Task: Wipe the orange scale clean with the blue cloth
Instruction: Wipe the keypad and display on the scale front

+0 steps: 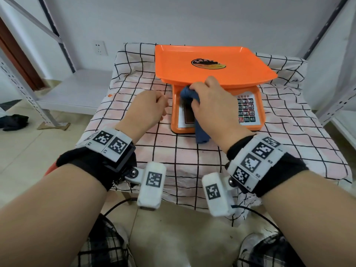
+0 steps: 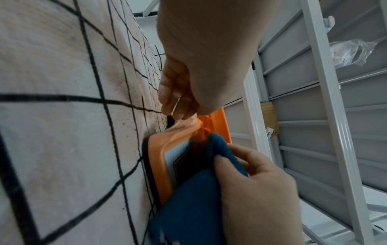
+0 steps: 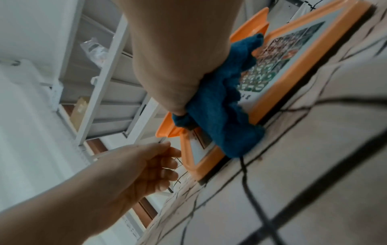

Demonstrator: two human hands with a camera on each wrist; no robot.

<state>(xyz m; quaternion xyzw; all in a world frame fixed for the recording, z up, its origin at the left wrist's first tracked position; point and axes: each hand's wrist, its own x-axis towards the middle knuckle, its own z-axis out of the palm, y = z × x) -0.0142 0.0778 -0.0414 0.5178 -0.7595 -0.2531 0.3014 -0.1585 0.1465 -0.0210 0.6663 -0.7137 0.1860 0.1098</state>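
Note:
The orange scale (image 1: 212, 62) stands on the checked table, its wide tray above a sloped front panel with a keypad (image 1: 247, 110). My right hand (image 1: 209, 102) grips the bunched blue cloth (image 1: 187, 95) and presses it on the panel's display, just under the tray's front edge. The cloth's tail hangs over the base (image 1: 202, 136). In the right wrist view the blue cloth (image 3: 220, 112) covers the left part of the panel. My left hand (image 1: 154, 110) hovers just left of the scale's base, fingers loosely curled, holding nothing. In the left wrist view its fingers (image 2: 178, 92) hang near the scale's corner (image 2: 159, 165).
A pink-and-white checked tablecloth (image 1: 134, 78) covers the small table. White metal shelving stands at left (image 1: 57, 89) and right (image 1: 339, 105). A wall socket (image 1: 100, 48) sits behind, dark clothing (image 1: 15, 122) lies on the floor, and cables (image 1: 115, 207) hang at the front edge.

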